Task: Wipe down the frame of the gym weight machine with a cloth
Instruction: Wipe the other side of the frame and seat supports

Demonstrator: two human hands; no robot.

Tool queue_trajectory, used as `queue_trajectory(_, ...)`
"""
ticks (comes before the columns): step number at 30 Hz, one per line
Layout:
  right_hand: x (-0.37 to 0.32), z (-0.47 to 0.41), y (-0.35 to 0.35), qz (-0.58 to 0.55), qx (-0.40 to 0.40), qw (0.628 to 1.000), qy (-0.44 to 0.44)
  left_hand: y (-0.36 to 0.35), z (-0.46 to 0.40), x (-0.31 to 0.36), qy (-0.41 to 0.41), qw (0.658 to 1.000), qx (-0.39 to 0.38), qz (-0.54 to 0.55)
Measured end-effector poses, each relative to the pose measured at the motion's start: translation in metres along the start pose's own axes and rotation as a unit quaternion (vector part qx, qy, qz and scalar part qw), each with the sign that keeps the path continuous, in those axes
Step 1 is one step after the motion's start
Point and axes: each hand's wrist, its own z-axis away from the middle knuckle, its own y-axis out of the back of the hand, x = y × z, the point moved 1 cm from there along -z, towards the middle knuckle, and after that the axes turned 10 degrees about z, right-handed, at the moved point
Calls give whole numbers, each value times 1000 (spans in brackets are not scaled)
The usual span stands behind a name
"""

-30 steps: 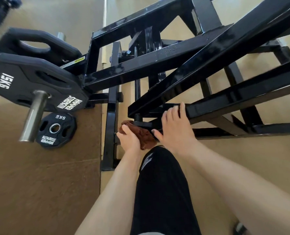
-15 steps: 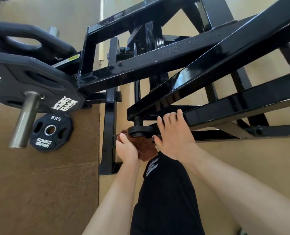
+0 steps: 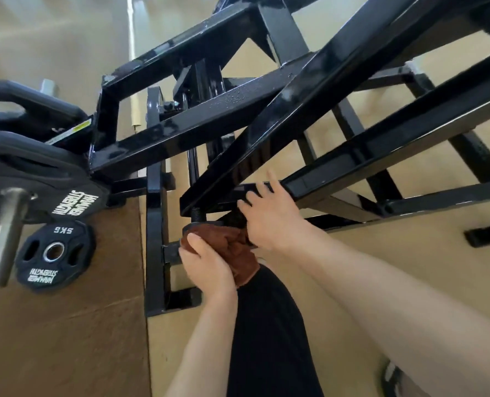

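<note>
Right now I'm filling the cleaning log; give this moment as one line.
left hand: presses brown cloth against low frame joint | right hand: open, braced on frame | stage: wiping

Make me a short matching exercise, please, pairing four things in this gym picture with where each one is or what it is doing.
Things:
1. brown cloth
2. right hand
3. 5 kg weight plate
4. steel sleeve bar

States:
A. spread open against the black frame
B. sticks out through the large weight plate
C. bunched in the left hand, under a round black foot
D. low at the left, below the large plate

Pairs: 1-C, 2-A, 3-D, 4-B
</note>
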Motion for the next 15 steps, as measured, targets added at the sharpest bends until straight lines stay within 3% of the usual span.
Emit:
queue_trajectory(4,72,51,17,40,47,992,-113,-59,54,47,-142,962,-226,-55)
queue_trajectory(7,121,96,23,59,71,977,-192,-122,83,70,-297,898,-258,-198)
queue_trajectory(9,152,121,26,68,120,957,-253,-149,96,81,-333,874,-263,-237)
queue_trajectory(12,201,147,28,65,183,915,-354,-167,117,96,-364,858,-295,-213)
queue_trajectory(15,226,157,22,78,219,900,-369,-185,152,117,-421,819,-354,-164)
